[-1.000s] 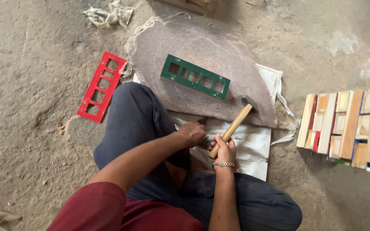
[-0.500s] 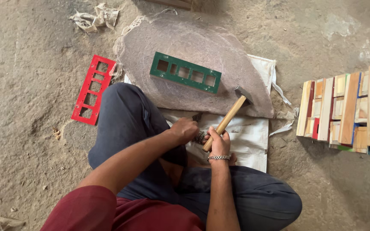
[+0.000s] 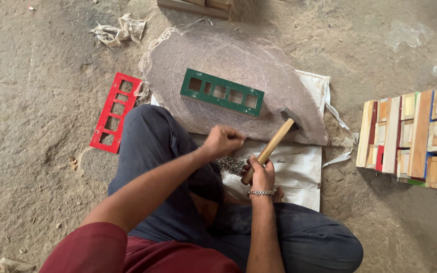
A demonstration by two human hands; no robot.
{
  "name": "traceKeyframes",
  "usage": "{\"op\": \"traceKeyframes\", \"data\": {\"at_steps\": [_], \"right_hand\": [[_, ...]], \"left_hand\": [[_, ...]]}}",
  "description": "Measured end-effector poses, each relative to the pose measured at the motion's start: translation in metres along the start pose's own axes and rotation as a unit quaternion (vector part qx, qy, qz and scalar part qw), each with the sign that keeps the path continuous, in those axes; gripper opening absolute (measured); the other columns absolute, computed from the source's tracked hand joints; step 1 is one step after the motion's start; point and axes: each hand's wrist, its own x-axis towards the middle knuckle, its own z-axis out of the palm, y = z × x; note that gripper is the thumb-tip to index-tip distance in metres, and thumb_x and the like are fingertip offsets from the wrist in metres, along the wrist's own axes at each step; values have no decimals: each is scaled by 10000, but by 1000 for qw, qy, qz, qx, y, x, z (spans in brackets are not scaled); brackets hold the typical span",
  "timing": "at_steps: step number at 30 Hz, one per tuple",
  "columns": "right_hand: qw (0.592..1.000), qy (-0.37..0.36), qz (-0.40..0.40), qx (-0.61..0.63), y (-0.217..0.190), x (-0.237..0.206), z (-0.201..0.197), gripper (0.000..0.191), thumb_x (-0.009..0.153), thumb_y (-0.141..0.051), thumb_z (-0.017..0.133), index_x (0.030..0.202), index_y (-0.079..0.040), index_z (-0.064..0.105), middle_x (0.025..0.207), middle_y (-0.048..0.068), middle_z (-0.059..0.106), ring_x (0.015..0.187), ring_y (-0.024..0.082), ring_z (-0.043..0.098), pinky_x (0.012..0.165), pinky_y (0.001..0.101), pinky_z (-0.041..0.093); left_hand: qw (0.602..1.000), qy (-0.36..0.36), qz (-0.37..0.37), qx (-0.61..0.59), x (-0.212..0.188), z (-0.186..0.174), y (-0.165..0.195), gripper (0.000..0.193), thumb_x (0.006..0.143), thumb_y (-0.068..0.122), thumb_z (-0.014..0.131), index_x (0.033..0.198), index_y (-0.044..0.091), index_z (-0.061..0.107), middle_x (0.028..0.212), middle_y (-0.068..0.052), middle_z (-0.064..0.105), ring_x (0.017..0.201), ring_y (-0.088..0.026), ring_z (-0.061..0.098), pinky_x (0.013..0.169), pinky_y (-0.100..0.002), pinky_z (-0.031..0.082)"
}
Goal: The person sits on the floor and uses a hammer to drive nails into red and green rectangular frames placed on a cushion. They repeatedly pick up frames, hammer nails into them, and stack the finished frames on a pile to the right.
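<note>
Your right hand grips the wooden-handled hammer low on the shaft, its head resting at the edge of the flat stone slab. Your left hand is curled shut just above a pile of small nails on the white sack; what it pinches, I cannot tell. A green slotted frame lies on the slab, a red one on the ground to its left

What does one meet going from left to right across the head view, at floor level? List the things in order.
Red frame → green frame on the flat stone slab → hammer, its handle in the right hand → stack of coloured wooden strips.
</note>
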Motion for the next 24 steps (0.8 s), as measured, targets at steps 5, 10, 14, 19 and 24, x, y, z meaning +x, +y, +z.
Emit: {"op": "traceKeyframes", "data": {"at_steps": [5, 10, 14, 19, 24], "right_hand": [[1000, -16, -8, -16, -3, -4, 5, 360, 909, -118, 728, 1180, 15, 532, 832, 102, 641, 652, 170, 627, 480, 335, 540], [999, -25, 1, 23, -9, -8, 11, 407, 887, -117, 750, 1193, -5, 506, 821, 90, 635, 634, 170, 623, 491, 324, 541], [999, -34, 3, 14, -17, -13, 14, 403, 888, -113, 736, 1192, 16, 506, 844, 106, 656, 659, 172, 653, 530, 314, 575], [999, -38, 5, 30, -25, -15, 18, 402, 882, -99, 729, 1190, 26, 503, 858, 112, 657, 673, 178, 662, 550, 314, 583], [998, -35, 23, 39, -28, -12, 18, 391, 896, -126, 713, 1201, 5, 505, 868, 100, 657, 692, 168, 659, 568, 326, 587]], "left_hand": [[998, 51, 0, -29, 43, -23, 21, 183, 908, 143, 733, 1075, 91, 787, 873, -42, 784, 673, -74, 671, 583, -257, 589], [994, 100, 24, 41, 97, -37, 39, 151, 927, 117, 718, 1056, 93, 792, 841, -57, 776, 663, -116, 648, 579, -302, 560], [963, 149, 149, 165, 127, -33, 40, 117, 900, 96, 733, 989, 89, 808, 969, -82, 767, 827, -187, 738, 724, -332, 608], [966, 102, 169, 167, 139, -28, 34, 150, 870, 78, 733, 1008, 68, 789, 1020, -111, 740, 874, -271, 734, 763, -362, 591], [963, 94, 166, 190, 142, -22, 26, 85, 902, 90, 734, 968, 85, 787, 1019, -62, 758, 920, -249, 741, 813, -349, 588]]}}
